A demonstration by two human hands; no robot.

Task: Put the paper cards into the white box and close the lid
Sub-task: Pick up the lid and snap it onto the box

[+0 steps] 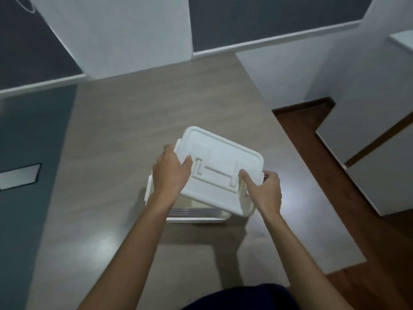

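Observation:
A white plastic lid point(220, 159) with a recessed handle hangs tilted and skewed over the white box point(196, 218), which stands on the grey table point(125, 135). My left hand point(171, 171) grips the lid's left edge, thumb on top. My right hand point(263, 189) grips its right edge. Through the gap at the box's near side I see the edges of stacked paper cards point(190, 211) inside. Most of the box is hidden by the lid and my hands.
The table's right edge drops to a brown wooden floor point(335, 186). White walls and a white cabinet point(368, 153) stand at the right. A teal surface point(29, 153) with a white sheet point(19, 176) lies to the left of the table.

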